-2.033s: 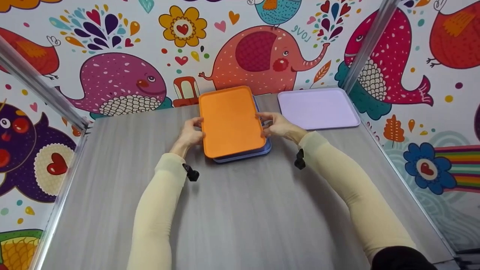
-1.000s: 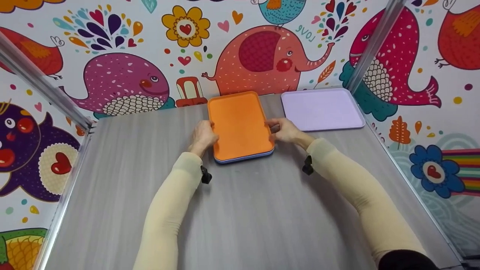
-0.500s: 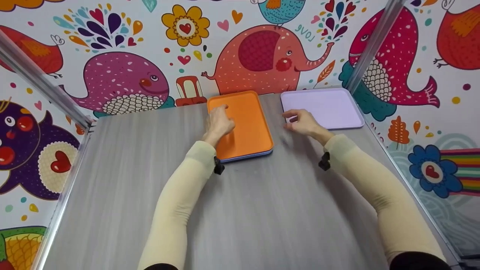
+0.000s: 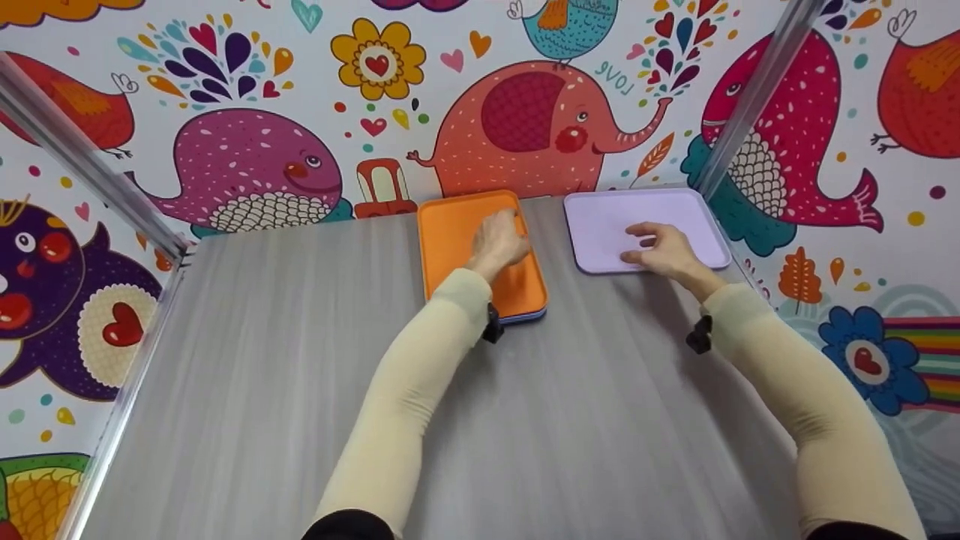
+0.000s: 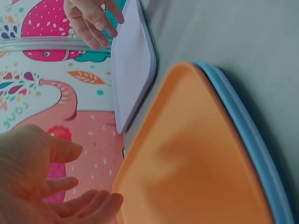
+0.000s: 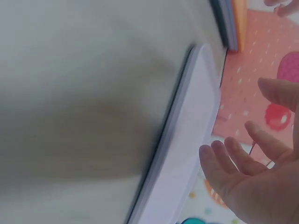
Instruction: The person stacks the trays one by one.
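An orange tray lies on top of blue trays, their edges nearly lined up, at the back middle of the table. Over the orange tray hovers my left hand, its fingers loosely bent and holding nothing. To the right, a lavender tray lies flat near the back wall. My right hand is above that tray's front part with fingers spread and nothing between them. In the right wrist view a gap shows between the right fingertips and the lavender tray.
The grey table runs back to a wall printed with cartoon animals. Metal posts stand at the back corners. A strip of table separates the orange stack from the lavender tray.
Both hands have let go of the orange tray after it was lowered and squared onto the blue ones. They have since moved right, the right hand reaching over the lavender tray.
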The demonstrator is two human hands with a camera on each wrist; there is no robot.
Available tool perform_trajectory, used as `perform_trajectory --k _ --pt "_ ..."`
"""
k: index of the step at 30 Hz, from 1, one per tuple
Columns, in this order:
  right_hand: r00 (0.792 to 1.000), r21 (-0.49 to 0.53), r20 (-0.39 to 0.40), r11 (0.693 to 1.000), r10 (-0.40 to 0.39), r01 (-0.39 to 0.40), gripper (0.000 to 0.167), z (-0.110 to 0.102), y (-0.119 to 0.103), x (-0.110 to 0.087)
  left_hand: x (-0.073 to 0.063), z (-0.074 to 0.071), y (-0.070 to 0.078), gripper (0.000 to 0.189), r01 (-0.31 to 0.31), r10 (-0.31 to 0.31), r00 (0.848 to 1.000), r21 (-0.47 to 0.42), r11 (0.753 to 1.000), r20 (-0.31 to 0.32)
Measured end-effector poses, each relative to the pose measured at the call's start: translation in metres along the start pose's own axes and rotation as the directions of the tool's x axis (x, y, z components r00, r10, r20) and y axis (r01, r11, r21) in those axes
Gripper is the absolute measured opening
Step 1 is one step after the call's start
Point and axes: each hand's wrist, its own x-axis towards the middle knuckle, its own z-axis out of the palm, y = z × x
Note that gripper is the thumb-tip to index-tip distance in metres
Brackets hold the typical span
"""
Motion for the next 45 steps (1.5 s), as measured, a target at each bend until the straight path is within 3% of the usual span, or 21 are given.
perform_trajectory --k 7,11,14,17,20,22,25,29,32,34,37,40,41,45 --pt "0.998 -0.061 -0.065 0.998 0.013 -0.017 0.074 -0.025 0.029 0.000 0.010 0.021 0.025 0.039 0.039 -0.040 0.999 0.052 0.998 0.019" --pt "0.995 -0.032 -0.088 0.998 0.057 -0.059 0.079 -0.046 0.045 -0.002 0.017 0.034 0.034 0.023 0.066 -0.069 0.997 0.077 0.995 0.044" --pt "0.985 0.021 -0.117 0.992 0.127 -0.125 0.082 -0.061 0.056 -0.004 0.024 0.041 0.040 0.022 0.077 -0.081 0.995 0.068 0.995 0.053" --pt "0.967 0.077 -0.151 0.978 0.203 -0.193 0.085 -0.072 0.070 -0.004 0.030 0.047 0.048 0.029 0.105 -0.107 0.993 0.036 0.994 0.051" --pt "0.950 0.168 -0.147 0.954 0.274 -0.249 0.090 -0.080 0.081 -0.004 0.034 0.052 0.055 0.035 0.176 -0.171 0.983 -0.079 0.981 0.069" --pt "0.942 0.236 -0.123 0.931 0.312 -0.278 0.093 -0.084 0.087 -0.002 0.036 0.058 0.057 0.036 0.231 -0.215 0.972 -0.194 0.953 0.097" --pt "0.931 0.309 -0.093 0.899 0.352 -0.309 0.098 -0.089 0.096 -0.001 0.041 0.068 0.058 0.036 0.311 -0.272 0.949 -0.334 0.890 0.160" --pt "0.918 0.359 -0.085 0.871 0.388 -0.336 0.100 -0.095 0.104 0.000 0.061 0.096 0.054 0.040 0.387 -0.324 0.921 -0.405 0.828 0.217" --pt "0.908 0.373 -0.084 0.858 0.410 -0.352 0.098 -0.097 0.108 0.001 0.062 0.106 0.054 0.044 0.402 -0.328 0.915 -0.466 0.788 0.234" --pt "0.900 0.377 -0.088 0.851 0.426 -0.366 0.094 -0.098 0.110 0.002 0.052 0.103 0.058 0.047 0.397 -0.308 0.917 -0.533 0.747 0.252" --pt "0.885 0.401 -0.093 0.831 0.456 -0.386 0.085 -0.098 0.110 0.001 0.044 0.107 0.063 0.050 0.399 -0.282 0.917 -0.643 0.654 0.282" --pt "0.871 0.422 -0.103 0.814 0.480 -0.399 0.078 -0.095 0.110 0.002 0.041 0.113 0.063 0.052 0.399 -0.277 0.917 -0.708 0.583 0.288" --pt "0.870 0.429 -0.104 0.810 0.483 -0.399 0.077 -0.094 0.109 0.002 0.040 0.114 0.063 0.051 0.394 -0.276 0.918 -0.724 0.566 0.284" --pt "0.860 0.444 -0.112 0.800 0.497 -0.404 0.073 -0.089 0.110 0.004 0.040 0.117 0.059 0.049 0.376 -0.274 0.925 -0.751 0.543 0.265"
